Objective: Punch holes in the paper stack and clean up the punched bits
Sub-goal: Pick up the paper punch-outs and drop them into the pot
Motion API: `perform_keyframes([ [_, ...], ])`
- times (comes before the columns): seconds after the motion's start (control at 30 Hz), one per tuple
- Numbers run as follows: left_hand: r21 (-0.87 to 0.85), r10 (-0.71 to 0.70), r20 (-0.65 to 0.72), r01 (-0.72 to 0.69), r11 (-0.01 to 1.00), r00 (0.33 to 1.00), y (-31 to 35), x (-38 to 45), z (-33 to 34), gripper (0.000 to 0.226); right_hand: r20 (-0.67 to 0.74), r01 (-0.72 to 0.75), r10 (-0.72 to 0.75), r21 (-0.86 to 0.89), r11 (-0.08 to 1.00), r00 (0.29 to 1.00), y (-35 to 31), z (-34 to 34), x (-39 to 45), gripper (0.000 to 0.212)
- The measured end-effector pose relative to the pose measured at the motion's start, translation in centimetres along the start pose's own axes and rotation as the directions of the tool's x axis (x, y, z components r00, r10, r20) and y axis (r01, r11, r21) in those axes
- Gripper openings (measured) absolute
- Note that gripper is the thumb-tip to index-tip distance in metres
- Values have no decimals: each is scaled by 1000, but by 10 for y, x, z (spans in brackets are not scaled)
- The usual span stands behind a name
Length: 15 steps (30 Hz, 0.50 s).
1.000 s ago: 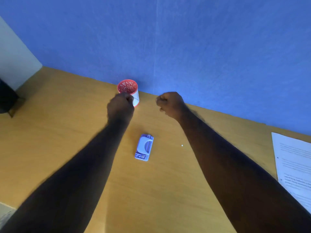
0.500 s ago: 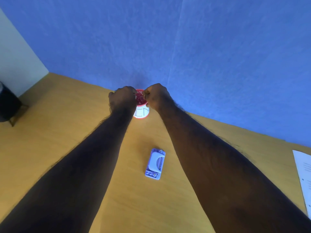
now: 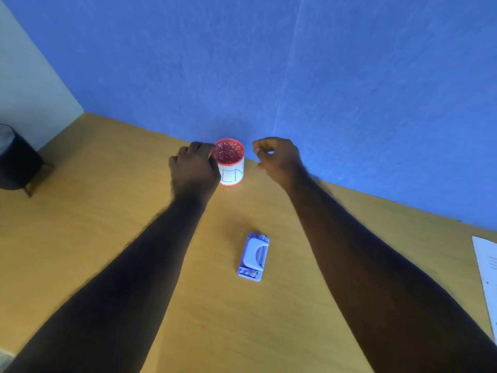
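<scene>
A small red cup [image 3: 231, 168] with a white label stands near the blue wall, with several white punched bits inside it. My left hand [image 3: 194, 168] grips the cup's left side. My right hand [image 3: 278, 157] hovers just right of the cup, apart from it, thumb and fingers loosely curled with nothing visible in them. A pale blue hole punch [image 3: 254, 256] lies on the wooden table [image 3: 94, 211] between my forearms. The paper stack [image 3: 488, 275] shows only as a printed white edge at the far right.
A blue wall [image 3: 295, 76] rises directly behind the cup. A black round object on legs [image 3: 16, 162] sits at the far left by a white wall.
My right hand came over the cup's mouth half a second ago and has now drawn back to its right. My left hand stayed at the cup. The view shifted.
</scene>
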<state>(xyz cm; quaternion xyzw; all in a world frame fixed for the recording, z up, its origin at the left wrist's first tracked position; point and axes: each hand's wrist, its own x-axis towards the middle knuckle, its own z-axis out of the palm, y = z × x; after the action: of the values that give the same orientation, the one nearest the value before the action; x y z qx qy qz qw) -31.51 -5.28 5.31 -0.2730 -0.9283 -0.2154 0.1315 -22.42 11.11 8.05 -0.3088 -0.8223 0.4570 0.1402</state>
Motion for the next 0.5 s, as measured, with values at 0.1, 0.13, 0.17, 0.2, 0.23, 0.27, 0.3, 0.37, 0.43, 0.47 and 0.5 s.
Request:
perform_keyframes([
  [0.1,-18,-31,66,33,999,997,-15,-41,9,38,-104,-32,30,-19,999,994,35,-30,-32,20],
  [0.13,-11,-43,109,45,999,993,-19,-55,12,42,-131,-63,59,-32,997,990,50,-40,-44,20],
  [0.17,-2,-55,159,56,998,986,-23,-68,16,46,-153,-103,94,-54,993,984,65,-50,-58,19],
  [0.2,10,-65,208,64,998,976,-27,-82,19,49,-171,-144,128,-85,986,977,79,-59,-73,18],
  [0.23,23,-72,255,68,997,964,-30,-93,22,51,-186,-180,155,-125,976,970,92,-66,-87,18],
  [0.27,38,-83,303,75,996,949,-33,-104,25,53,-195,-213,179,-171,962,964,105,-72,-103,18],
  [0.3,55,-98,345,84,995,934,-35,-115,27,55,-194,-240,199,-217,946,961,116,-77,-117,19],
  [0.37,91,-119,399,91,992,909,-40,-135,33,58,-157,-290,253,-289,913,955,136,-81,-143,20],
  [0.43,113,-135,419,96,989,898,-43,-149,35,59,-101,-308,292,-365,879,951,149,-82,-166,22],
  [0.47,117,-141,417,101,988,898,-44,-154,36,60,-78,-294,287,-406,865,955,153,-81,-176,22],
  [0.5,119,-142,416,101,988,898,-45,-157,36,60,-58,-263,266,-442,858,962,155,-79,-185,23],
])
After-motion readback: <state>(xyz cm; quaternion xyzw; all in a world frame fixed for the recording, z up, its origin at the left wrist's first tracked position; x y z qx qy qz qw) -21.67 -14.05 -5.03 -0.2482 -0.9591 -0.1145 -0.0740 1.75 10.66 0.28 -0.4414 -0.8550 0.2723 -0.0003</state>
